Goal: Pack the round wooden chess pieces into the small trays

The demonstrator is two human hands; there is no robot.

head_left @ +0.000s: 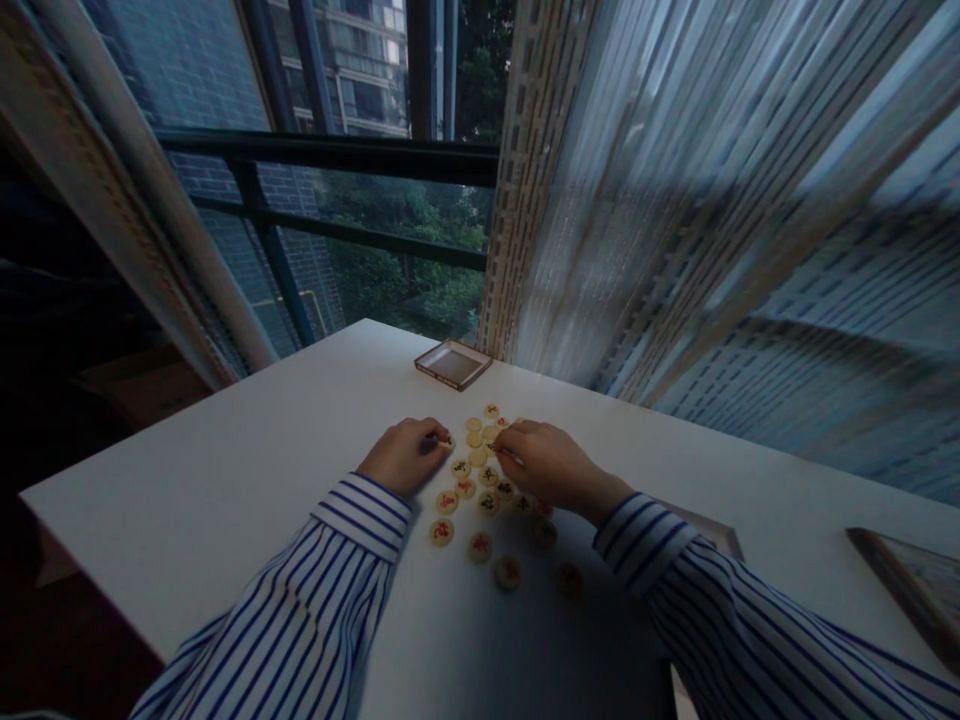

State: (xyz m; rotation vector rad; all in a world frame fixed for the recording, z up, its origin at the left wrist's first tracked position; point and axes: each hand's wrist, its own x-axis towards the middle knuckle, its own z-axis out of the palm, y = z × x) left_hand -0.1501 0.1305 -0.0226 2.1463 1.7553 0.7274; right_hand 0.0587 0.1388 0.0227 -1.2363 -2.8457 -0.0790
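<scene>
The landmark is the shallow tray (454,364): square, brown-rimmed, low-walled, open side up, with a smooth, plain grey floor visible inside. It rests on the smooth white table (300,440) near the far edge. The round, pale yellow discs (441,532) lie loose on the tabletop, on the near side of the tray; some bear red or black characters, others show plain faces. The left hand (405,455), near-left of the tray, pinches a black-marked disc (448,441) between thumb and fingertip. The right hand (544,462), near-right of the tray, is curled palm-down, fingertips at the discs; whether it grips one cannot be told. Both cuffs are striped cloth. A flat, pale object (712,530), partly hidden by the right sleeve (652,545), lies farther right of the tray; in this dim light, it appears to be a lid or case.
</scene>
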